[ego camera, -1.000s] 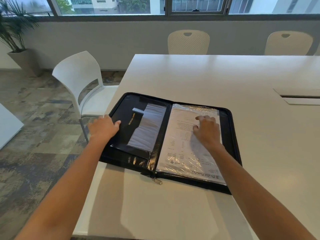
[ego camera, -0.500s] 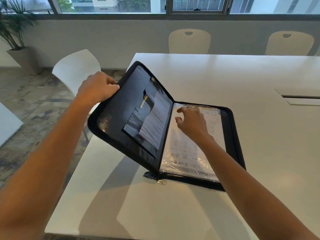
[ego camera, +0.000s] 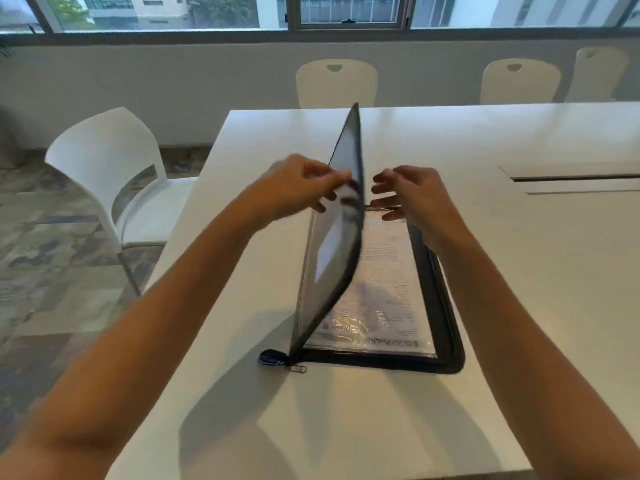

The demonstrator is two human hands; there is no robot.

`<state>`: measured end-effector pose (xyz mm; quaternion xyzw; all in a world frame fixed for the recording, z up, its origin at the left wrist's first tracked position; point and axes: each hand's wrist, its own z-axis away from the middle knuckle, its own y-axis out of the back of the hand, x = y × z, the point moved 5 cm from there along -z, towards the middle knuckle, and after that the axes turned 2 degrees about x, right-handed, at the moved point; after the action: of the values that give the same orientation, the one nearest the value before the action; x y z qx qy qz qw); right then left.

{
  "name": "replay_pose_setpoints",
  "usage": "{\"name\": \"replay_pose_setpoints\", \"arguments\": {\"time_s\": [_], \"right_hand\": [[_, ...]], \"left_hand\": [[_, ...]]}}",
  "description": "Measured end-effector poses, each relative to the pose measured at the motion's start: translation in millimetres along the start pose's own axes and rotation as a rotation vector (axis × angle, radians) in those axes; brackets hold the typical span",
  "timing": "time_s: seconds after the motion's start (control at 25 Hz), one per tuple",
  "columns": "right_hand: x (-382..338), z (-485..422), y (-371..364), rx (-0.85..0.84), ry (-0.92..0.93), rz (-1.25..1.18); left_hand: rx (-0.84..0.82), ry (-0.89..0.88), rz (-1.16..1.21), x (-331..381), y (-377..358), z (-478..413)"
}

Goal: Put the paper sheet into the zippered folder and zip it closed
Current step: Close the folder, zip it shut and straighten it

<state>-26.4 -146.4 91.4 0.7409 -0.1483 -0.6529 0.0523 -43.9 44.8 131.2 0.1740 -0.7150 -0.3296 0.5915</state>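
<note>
Black zippered folder (ego camera: 440,306), faux-leather, lying near the left front corner of the white table (ego camera: 519,306); right half flat, left cover (ego camera: 341,244) raised almost upright and bowed. Printed white paper sheet (ego camera: 384,296) in a clear plastic sleeve, flat on the right half, its front edge close to the zip track. Left hand (ego camera: 294,188): fingers clenched on the cover's upper free edge. Right hand (ego camera: 412,195): fingers spread and released, hovering just beside the cover over the sheet's far end, touching nothing that shows. Silver zipper pull (ego camera: 296,368) rests on the table at the spine's front end. Risks, as judged: the bowed cover may close skewed so the zip halves mismatch; the crinkled sleeve edge may catch in the teeth; the right hand's fingers may get pinched under the falling cover.
</note>
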Motion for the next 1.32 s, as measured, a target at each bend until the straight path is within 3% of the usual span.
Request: {"name": "replay_pose_setpoints", "arguments": {"time_s": [0.12,0.28,0.52,0.72,0.92,1.04,1.16,1.32], "right_hand": [[11,3,33,0.064,-0.111,-0.028],[55,8,68,0.136,-0.290,0.109],[117,3,80,0.191,-0.321,0.361],[148,-4,76,0.237,-0.328,0.615],[167,1,66,0.230,-0.337,0.761],[164,12,56,0.206,-0.240,0.855],[149,40,41,0.196,-0.140,0.926],[112,104,1,0.230,0.133,0.808]], "left_hand": [[-0.194,-0.140,-0.251,-6,-61,0],[-0.349,-0.194,-0.388,-36,-110,10],[-0.579,-0.189,-0.585,-70,-141,26],[-0.524,-0.158,-0.607,-87,-133,48],[-0.333,-0.123,-0.398,-112,-110,94],[-0.363,-0.033,-0.320,-125,-103,115],[-0.398,-0.070,-0.361,-128,-103,128],[-0.362,-0.087,-0.347,-129,-100,134]]}}
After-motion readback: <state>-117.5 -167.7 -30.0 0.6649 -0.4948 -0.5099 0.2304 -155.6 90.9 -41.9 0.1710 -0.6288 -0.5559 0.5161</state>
